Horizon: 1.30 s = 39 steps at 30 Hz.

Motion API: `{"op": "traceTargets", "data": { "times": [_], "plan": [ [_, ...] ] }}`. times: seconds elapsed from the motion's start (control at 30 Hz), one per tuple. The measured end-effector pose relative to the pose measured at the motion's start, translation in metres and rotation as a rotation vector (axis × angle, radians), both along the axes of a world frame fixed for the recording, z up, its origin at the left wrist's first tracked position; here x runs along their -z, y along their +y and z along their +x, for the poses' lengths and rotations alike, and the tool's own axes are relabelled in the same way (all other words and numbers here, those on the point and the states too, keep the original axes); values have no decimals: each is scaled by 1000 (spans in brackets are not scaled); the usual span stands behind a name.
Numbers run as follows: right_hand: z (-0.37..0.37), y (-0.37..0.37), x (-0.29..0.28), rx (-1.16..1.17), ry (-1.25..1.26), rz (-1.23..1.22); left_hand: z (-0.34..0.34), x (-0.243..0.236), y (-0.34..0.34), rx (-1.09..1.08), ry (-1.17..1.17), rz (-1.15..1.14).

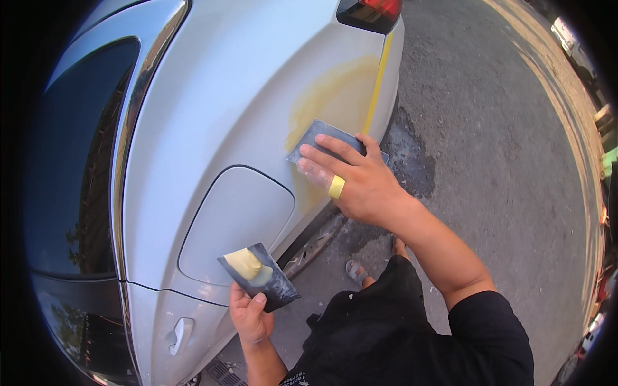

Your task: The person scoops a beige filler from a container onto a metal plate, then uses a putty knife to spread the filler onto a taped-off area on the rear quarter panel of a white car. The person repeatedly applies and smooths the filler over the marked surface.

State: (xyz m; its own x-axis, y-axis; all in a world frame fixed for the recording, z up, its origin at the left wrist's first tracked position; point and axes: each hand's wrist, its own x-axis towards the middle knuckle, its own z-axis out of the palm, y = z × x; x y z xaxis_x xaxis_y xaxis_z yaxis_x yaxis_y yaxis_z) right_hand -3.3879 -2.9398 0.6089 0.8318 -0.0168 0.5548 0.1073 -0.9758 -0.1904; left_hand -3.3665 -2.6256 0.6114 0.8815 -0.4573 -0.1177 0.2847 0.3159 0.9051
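My right hand (pixel 368 190) presses a flat grey putty spreader (pixel 331 136) against the white car's rear side panel (pixel 257 103), fingers spread along its back. One finger is wrapped in clear film, with a yellow tape band (pixel 336 187) round its base. A thin smear of yellow putty (pixel 322 90) curves over the panel around and above the spreader. Lower left, my left hand (pixel 251 318) grips a dark rectangular mixing board (pixel 275 289), thumb on its top face. A mound of pale yellow putty (pixel 243 262) sits on that board.
Yellow masking tape (pixel 378 87) runs down the panel edge below the tail light (pixel 370 13). The fuel door (pixel 238 219) and door handle (pixel 181 336) lie to the left. A dark damp patch (pixel 412 157) marks the pavement (pixel 502 154) beside the car.
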Motion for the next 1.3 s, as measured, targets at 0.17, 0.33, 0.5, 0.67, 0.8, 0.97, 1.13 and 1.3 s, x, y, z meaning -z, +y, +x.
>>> {"op": "traceTargets", "data": {
  "times": [0.17,0.33,0.5,0.67,0.8,0.97,1.13,1.3],
  "plan": [
    [16,-3,-9,-10,-67,-7,-1,0,-1,-7,6,3],
    [14,7,2,14,-35,13,0,3,-1,-21,6,18],
    [5,25,20,28,-30,92,0,1,-1,-17,9,35],
    [2,39,38,37,-36,142,1,2,5,-16,25,50],
    [0,44,53,53,-23,170,2,1,5,-8,26,73],
    [-2,52,65,46,-24,241,5,1,9,0,20,114],
    [-3,60,84,55,-66,261,6,1,10,3,12,130],
    [-5,68,94,54,-75,313,7,-2,11,16,13,152]
  ]
}}
